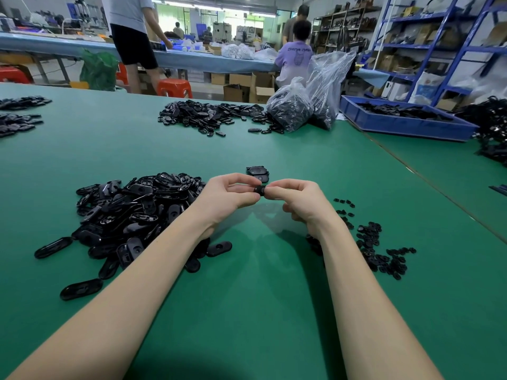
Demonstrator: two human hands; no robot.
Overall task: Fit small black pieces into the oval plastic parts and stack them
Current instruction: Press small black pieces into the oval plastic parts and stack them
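Observation:
Both hands meet above the middle of the green table (247, 311). My left hand (229, 196) and my right hand (297, 200) pinch one black oval part (260, 190) between their fingertips; most of it is hidden by the fingers. A big pile of black oval parts (131, 212) lies to the left of my left forearm. A scatter of small black pieces (375, 248) lies to the right of my right wrist. Just beyond the hands stands a short stack of oval parts (258, 172).
Farther back lie another heap of black parts (211, 116), two clear bags of parts (299, 105) and a blue bin (403, 119). More black parts lie at the far left (16, 116) and right edge (493, 124). People stand at a bench behind.

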